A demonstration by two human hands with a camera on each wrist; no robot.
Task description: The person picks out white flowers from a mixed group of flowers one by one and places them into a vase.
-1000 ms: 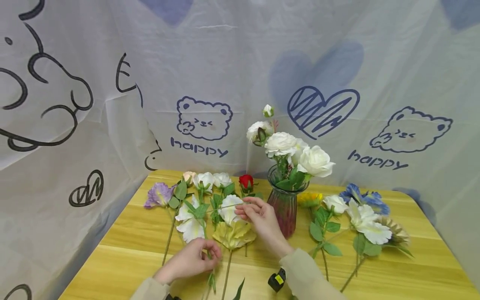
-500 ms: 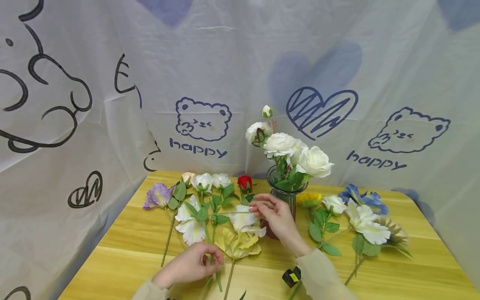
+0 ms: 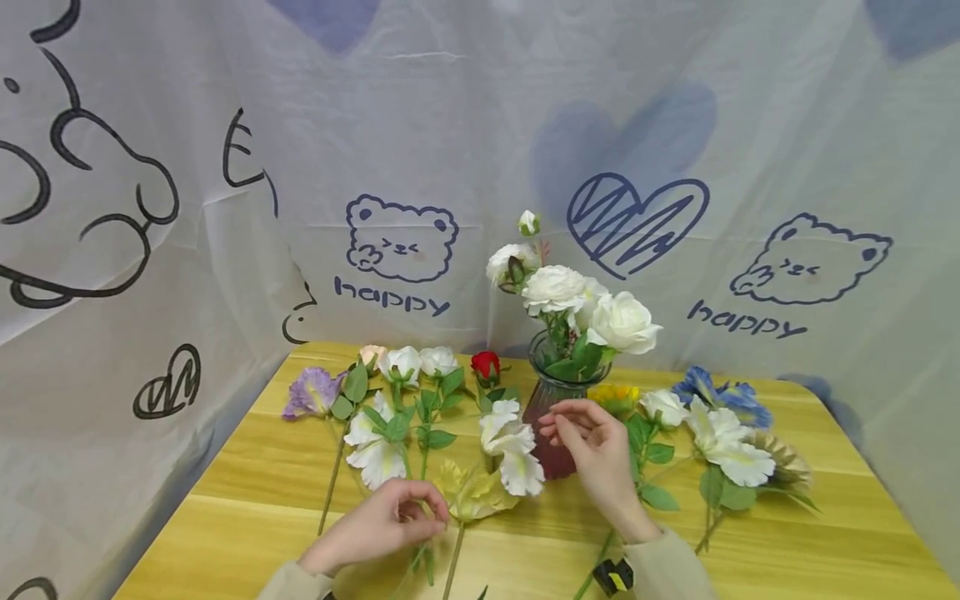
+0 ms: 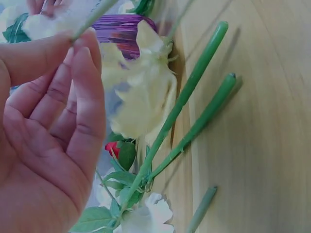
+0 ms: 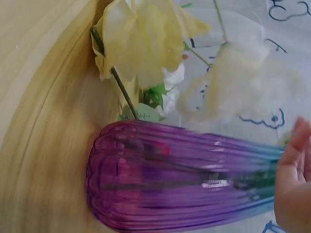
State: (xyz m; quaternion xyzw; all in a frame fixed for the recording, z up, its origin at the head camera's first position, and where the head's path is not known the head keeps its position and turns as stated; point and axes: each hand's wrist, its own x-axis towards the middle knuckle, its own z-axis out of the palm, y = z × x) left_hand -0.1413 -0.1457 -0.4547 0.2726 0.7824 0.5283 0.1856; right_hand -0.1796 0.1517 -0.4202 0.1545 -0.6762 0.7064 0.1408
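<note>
In the head view my left hand (image 3: pixel 382 525) is at the front left of the table, thumb and index finger together. The left wrist view shows them pinching a thin green stem (image 4: pixel 95 19). A ruffled white flower (image 3: pixel 513 450) tilts above the table, between my hands, overlapping a yellow flower (image 3: pixel 480 498). My right hand (image 3: pixel 600 458) stands in front of the glass vase (image 3: pixel 558 392), fingers loosely bent and holding nothing visible. White flowers (image 3: pixel 555 289) stand in the vase. In the right wrist view, the white flower (image 5: pixel 243 82) is blurred beside the purple vase body.
On the left of the table lie a purple flower (image 3: pixel 313 392), white roses (image 3: pixel 401 365) and a red rose (image 3: pixel 486 367). Blue flowers (image 3: pixel 723 396), a white lily-like flower (image 3: pixel 727 442) and a beige flower (image 3: pixel 783 462) lie right of the vase. Printed cloth (image 3: pixel 420 125) hangs behind.
My right hand has moved right, away from the white flower. The white flower has shifted right and turned, and the yellow one is also further right. My left hand has barely moved.
</note>
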